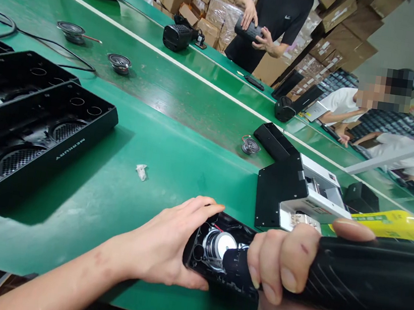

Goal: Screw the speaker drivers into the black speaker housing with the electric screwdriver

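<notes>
My left hand (165, 243) clasps the left end of a black open speaker housing (213, 227) that lies on the green bench near the front edge. A round silver driver (220, 245) shows inside it. My right hand (285, 259) is wrapped around a thick black ribbed tool (366, 280), probably a powered screwdriver. Its tip points into the housing next to the driver.
Stacked black speaker shells (23, 126) marked MERCURY sit at left. A black and white machine (301, 193) stands just behind my hands. Loose drivers (119, 63) and a cable lie on the green conveyor (183, 101). Other people work at the far side among cardboard boxes.
</notes>
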Demonstrator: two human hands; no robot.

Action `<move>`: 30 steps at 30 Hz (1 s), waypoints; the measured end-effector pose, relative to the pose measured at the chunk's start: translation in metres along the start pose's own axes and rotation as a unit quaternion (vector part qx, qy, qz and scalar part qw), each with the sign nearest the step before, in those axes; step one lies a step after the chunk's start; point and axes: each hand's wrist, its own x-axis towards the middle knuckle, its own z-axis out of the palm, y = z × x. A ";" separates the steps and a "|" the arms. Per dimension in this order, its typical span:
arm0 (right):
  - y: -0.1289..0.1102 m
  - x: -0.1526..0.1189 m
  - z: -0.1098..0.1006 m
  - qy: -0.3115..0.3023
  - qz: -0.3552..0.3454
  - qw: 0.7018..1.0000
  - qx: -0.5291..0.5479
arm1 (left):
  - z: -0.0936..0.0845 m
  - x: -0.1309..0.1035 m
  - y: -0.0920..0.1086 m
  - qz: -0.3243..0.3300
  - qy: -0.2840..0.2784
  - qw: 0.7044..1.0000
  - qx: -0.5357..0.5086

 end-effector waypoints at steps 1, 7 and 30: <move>0.001 0.000 0.000 0.002 -0.005 1.000 -0.002 | 0.000 0.000 0.000 0.000 0.002 1.000 0.000; 0.002 -0.001 0.002 0.003 0.010 1.000 -0.001 | 0.000 0.001 0.000 0.012 0.009 1.000 -0.005; 0.000 -0.001 0.002 -0.179 0.136 0.974 -0.025 | 0.006 0.000 -0.006 0.052 0.035 0.998 0.016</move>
